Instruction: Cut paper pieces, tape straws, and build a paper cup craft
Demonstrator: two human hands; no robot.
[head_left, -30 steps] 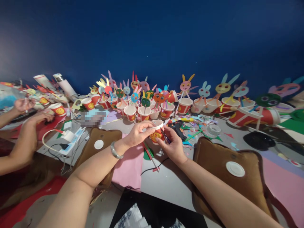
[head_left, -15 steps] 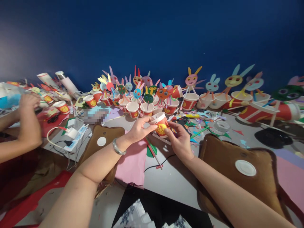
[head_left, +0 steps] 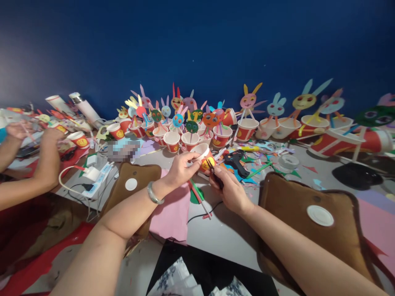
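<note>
My left hand (head_left: 184, 167), with a bangle on its wrist, pinches the rim of a red and white paper cup (head_left: 203, 153) that bears a yellow emblem. The cup is held up over the table in front of me. My right hand (head_left: 230, 190) is closed around dark-handled scissors (head_left: 217, 179). Their narrow blades point up at the cup's side, slightly apart; whether they touch it I cannot tell. Just beyond my right hand lies a black glue gun (head_left: 237, 161). Below the cup are red and silver sticks (head_left: 200, 197) and a green paper piece (head_left: 197, 195).
Several paper cups (head_left: 172, 141) with paper rabbit figures stand along the blue wall. Brown cushions (head_left: 290, 218) flank my arms. A power strip (head_left: 100, 181) with cables lies at left, near another person's arms (head_left: 46, 164). Paper scraps and a tape roll (head_left: 288, 163) are at right.
My right hand has let go of the cup and now holds scissors against or near it. The glue gun has come into sight. The other person's hands have moved apart.
</note>
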